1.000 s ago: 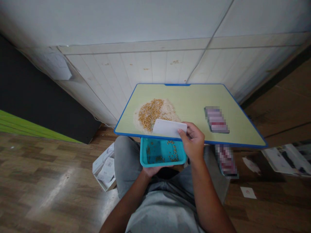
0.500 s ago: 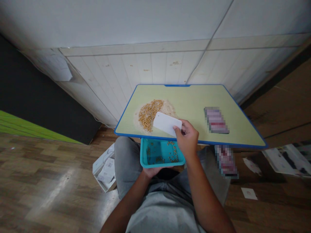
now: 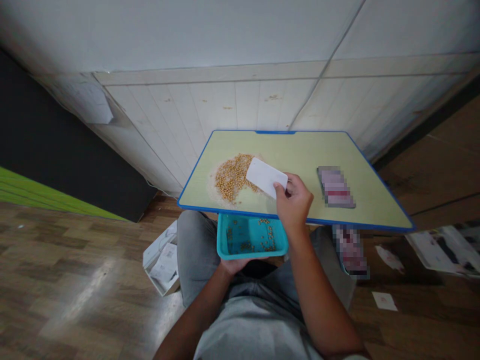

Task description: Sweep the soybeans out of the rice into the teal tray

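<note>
The right hand point(image 3: 294, 200), fingers closed on a white card point(image 3: 266, 177) by the beans point(image 3: 228, 182) on the bench point(image 3: 300, 150), seems to scrape, next needing gentle strokes; the left hand point(image 3: 236, 264), fingers' grip unclear, supports the tray point(image 3: 251, 255)

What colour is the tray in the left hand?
The tray is turquoise; it shows best in the head view.

The white card point(image 3: 267, 177) is now carried by the right hand point(image 3: 294, 200) farther from the left hand point(image 3: 235, 264) and is slanted more than a second ago. More pale grains point(image 3: 213, 189) beyond the right hand are covered; to its left, previously hidden table point(image 3: 249, 201) is exposed.
</note>
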`<action>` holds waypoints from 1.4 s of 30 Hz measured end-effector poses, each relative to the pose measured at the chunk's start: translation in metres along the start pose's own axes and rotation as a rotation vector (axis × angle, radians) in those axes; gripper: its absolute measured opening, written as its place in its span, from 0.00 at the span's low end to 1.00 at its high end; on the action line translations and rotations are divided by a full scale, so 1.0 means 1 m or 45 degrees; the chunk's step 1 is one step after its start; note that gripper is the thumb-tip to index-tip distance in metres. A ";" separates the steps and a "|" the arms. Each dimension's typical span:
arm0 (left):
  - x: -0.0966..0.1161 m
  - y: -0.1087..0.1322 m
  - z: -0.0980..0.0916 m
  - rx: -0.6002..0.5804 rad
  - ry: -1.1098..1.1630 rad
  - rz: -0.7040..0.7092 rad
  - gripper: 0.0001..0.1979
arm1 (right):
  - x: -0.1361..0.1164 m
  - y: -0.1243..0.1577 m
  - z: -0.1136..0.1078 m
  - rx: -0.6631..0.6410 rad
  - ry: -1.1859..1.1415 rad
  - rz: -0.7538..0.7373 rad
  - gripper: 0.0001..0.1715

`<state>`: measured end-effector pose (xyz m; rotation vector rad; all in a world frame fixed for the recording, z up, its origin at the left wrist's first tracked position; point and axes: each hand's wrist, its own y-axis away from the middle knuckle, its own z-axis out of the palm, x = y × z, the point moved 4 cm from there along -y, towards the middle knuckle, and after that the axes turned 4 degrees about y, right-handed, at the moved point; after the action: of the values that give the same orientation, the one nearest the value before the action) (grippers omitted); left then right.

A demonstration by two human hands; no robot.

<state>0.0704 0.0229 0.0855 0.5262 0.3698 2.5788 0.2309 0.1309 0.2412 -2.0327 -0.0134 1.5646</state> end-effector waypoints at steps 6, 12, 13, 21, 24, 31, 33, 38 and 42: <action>0.000 -0.002 0.000 -0.088 -0.058 0.005 0.40 | 0.002 -0.012 0.000 -0.064 0.037 -0.044 0.12; -0.001 -0.003 -0.003 -0.145 -0.059 0.025 0.41 | 0.007 -0.012 0.000 -0.113 -0.045 -0.050 0.12; -0.001 -0.003 -0.004 -0.146 -0.059 0.021 0.41 | 0.008 -0.012 0.000 -0.118 -0.056 -0.045 0.11; -0.001 -0.003 -0.002 -0.078 -0.088 -0.008 0.42 | 0.013 -0.011 -0.002 -0.235 -0.186 0.014 0.12; -0.001 -0.002 -0.002 -0.071 -0.085 0.001 0.41 | 0.013 -0.010 -0.003 -0.284 -0.201 0.011 0.11; -0.003 -0.003 -0.008 -0.051 -0.056 -0.023 0.42 | 0.014 -0.006 -0.001 -0.354 -0.273 0.059 0.10; -0.003 -0.004 -0.009 -0.044 -0.045 -0.019 0.43 | 0.014 -0.004 0.000 -0.377 -0.292 0.077 0.10; -0.002 -0.004 -0.009 0.009 -0.035 -0.001 0.42 | 0.015 -0.001 -0.003 -0.388 -0.320 0.118 0.11; -0.002 -0.003 -0.007 0.009 -0.044 0.002 0.42 | 0.015 0.001 -0.007 -0.360 -0.338 0.165 0.12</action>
<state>0.0702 0.0238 0.0775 0.5733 0.3670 2.5671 0.2420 0.1319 0.2284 -2.0498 -0.2193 2.0020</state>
